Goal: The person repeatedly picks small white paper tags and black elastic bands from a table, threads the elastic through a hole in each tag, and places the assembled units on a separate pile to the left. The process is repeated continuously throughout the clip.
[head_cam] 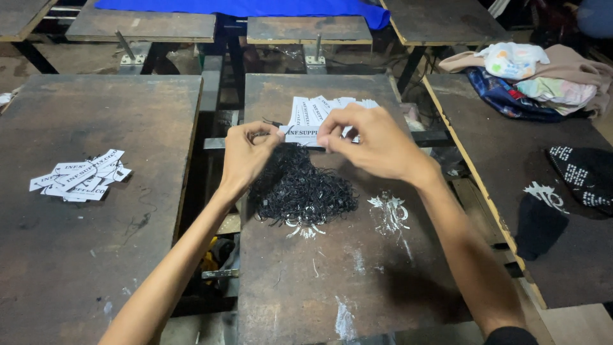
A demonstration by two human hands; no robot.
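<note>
Both hands, left hand (pixel 246 153) and right hand (pixel 367 137), pinch one white printed paper tag (pixel 303 133) above the heap of thin black string loops (pixel 300 188) on the middle dark worn wooden board (pixel 357 268)

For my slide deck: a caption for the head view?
Both hands, left and right, pinch a white tag above black strings.

Our hands (pixel 246 153) (pixel 370 142) meet over the middle bench (pixel 357 281) — a heap of strings (pixel 299 188) under them, tags (pixel 319 112) behind. More tags (pixel 80 176) lie left — clothes (pixel 536 80) right.
</note>
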